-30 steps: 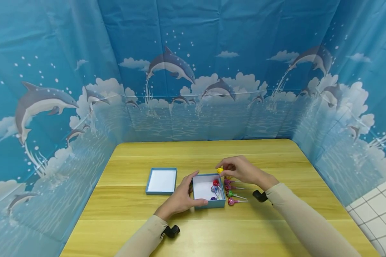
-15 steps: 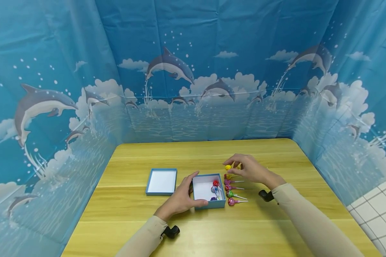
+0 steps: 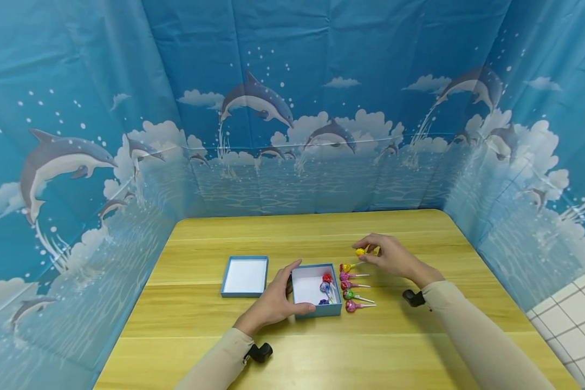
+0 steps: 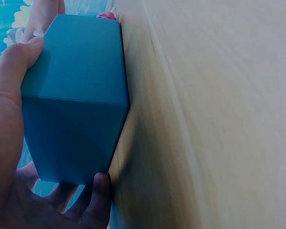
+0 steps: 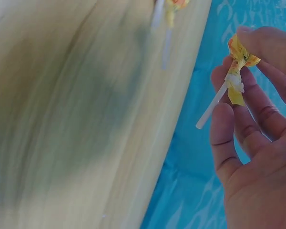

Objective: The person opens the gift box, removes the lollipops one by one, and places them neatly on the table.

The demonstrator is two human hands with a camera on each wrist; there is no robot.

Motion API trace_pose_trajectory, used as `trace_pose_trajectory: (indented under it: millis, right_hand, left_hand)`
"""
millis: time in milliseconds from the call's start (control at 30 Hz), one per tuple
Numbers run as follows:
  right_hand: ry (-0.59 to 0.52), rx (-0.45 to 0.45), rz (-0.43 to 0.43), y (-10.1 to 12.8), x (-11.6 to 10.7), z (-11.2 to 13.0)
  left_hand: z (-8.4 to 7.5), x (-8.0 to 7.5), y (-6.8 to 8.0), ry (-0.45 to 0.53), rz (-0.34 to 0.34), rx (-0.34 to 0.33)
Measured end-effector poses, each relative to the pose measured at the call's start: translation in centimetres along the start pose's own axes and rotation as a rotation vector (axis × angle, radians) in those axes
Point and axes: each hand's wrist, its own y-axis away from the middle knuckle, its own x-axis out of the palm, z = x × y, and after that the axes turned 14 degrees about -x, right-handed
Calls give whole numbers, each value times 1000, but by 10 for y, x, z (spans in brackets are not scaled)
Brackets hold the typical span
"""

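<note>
My left hand [image 3: 275,303] grips the near-left corner of an open blue box [image 3: 322,310], thumb along its front and fingers around its side. In the left wrist view the box wall [image 4: 81,62] fills the space between thumb and fingers. Inside the box lie several wrapped lollipops, among them a red one [image 3: 327,277] and a blue one [image 3: 324,287]. My right hand [image 3: 392,257] pinches a yellow lollipop [image 5: 235,71] by its wrapped head, its white stick pointing away from the fingertips. It is held behind a row of lollipops to the right of the box.
That row holds a yellow-and-red lollipop [image 3: 345,267], a green one [image 3: 348,294], a pink one [image 3: 351,306] and others, sticks pointing right. A blue-edged box lid [image 3: 245,276] lies inside-up on the wooden table [image 3: 322,357], left of the box. A dolphin-print curtain [image 3: 297,179] surrounds the table.
My right hand has carried the yellow lollipop rightward from the box's back corner, past the row's far end, uncovering the yellow-and-red one. The left hand and box have stayed put.
</note>
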Motion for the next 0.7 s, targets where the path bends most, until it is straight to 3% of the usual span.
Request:
trace_pose_trajectory:
  millis: [700]
  right_hand:
    - [29,149,49,34,2,-31]
  left_hand:
    - [0,-1,1,-45,-16,-2]
